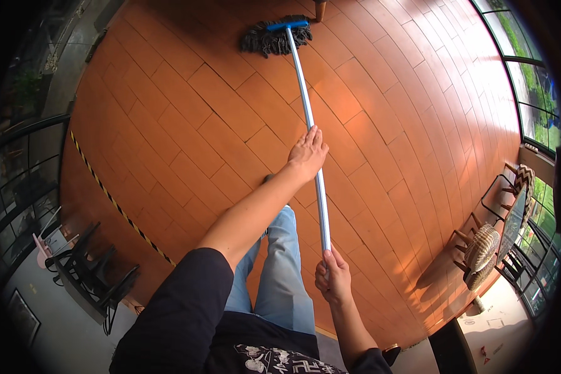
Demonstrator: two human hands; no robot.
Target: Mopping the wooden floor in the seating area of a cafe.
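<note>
Found dark string-mop head [263, 42] at twelve o'clock on orange floor [230, 137]. Noted left hand [308, 154], one o'clock, grasping silver handle [323, 212]; observed right hand [334, 277], five o'clock, clenched around handle's near end.

A café-like room; patterned chairs [482, 248]; black-framed windows [528, 84]; broad reddish floor [380, 162].

We wear a black short-sleeved fabric T-shirt [255, 322] with a white printed design [255, 363] across the front, and faded light-blue denim jeans [285, 268] below it; our left hand [308, 154] and right hand [335, 278] are bare.
</note>
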